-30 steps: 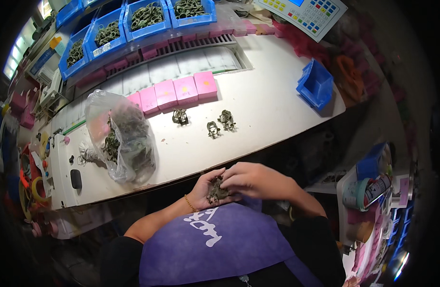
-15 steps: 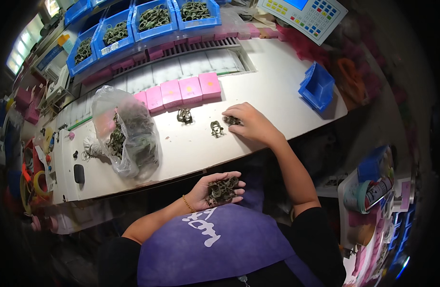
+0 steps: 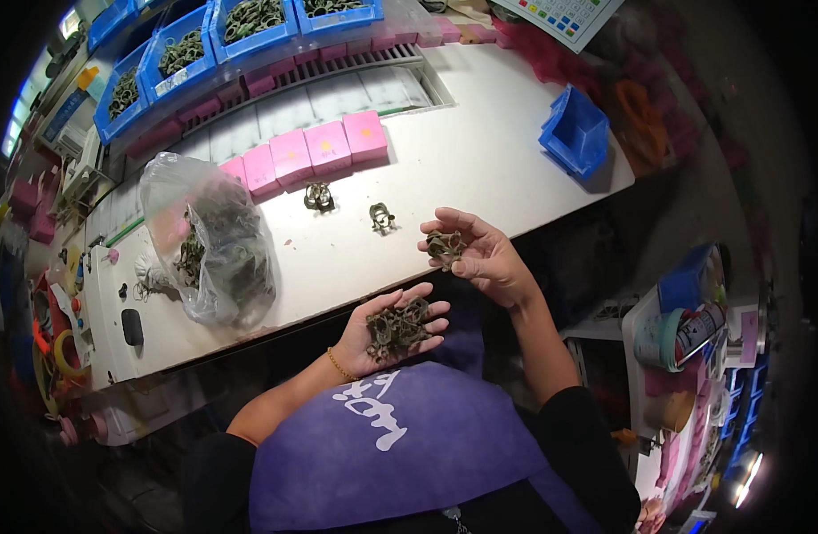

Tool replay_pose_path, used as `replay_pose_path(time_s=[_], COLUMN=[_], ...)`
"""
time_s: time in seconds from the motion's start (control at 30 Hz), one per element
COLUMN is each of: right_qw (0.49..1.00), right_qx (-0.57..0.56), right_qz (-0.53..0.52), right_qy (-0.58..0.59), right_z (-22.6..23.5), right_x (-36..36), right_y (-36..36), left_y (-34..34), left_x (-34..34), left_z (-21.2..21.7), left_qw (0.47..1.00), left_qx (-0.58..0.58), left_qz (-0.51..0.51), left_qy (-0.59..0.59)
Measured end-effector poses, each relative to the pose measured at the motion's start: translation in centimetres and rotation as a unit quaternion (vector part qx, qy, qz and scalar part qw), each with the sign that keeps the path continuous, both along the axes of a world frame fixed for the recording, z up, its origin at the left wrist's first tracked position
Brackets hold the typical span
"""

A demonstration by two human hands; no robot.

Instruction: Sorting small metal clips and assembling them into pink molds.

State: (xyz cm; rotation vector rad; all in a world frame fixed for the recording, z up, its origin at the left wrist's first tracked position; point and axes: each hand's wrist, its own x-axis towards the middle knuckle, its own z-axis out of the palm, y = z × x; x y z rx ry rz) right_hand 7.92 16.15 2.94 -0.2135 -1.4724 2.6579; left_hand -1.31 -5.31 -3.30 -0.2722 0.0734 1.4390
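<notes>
Metal clips: dull greenish-brown, small, looped — two handfuls in hand, more on the table.
Left hand [image 3: 393, 331]: palm up, fingers loosely spread, cupping a pile [image 3: 396, 326] of clips that lies in the hollow of the palm, not pinched.
Right hand [image 3: 473, 252]: palm up at the table edge, fingers half curled around a small bunch [image 3: 445, 245] of clips; the bunch sits at the base of the fingers, thumb side.
Hands: near each other, not touching; the right is higher and further out than the left.
Table [image 3: 480, 160]: white, just beyond both hands.
Loose clips: one clump [image 3: 382, 216] just beside the right hand, another [image 3: 319, 197] further left, by the pink boxes [image 3: 309, 153].
Bag [image 3: 215, 240]: clear plastic, slumped on the table to the left — holds more clips.
Blue bins [image 3: 249, 20]: row at the far edge, filled with clips.
Single bin [image 3: 576, 132]: blue, at the right end of the table.
</notes>
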Motion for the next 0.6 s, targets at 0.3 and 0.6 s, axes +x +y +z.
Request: replay_pose_path(time_s=[0.3,0.6], right_qw=[0.978,0.775], right_qx=[-0.206,0.616], right_qz=[-0.018,0.019], right_qy=[0.028,0.138], right_z=[0.7,2.5], right_x=[0.8,2.1], right_y=[-2.4,-6.5], left_y=[-0.1,-1.4], left_x=[0.2,0.4], left_z=[0.6,0.5], left_qw=[1.0,0.999], left_qx=[0.011,-0.016], left_qz=[0.016,0.05], left_qy=[0.001,-0.004])
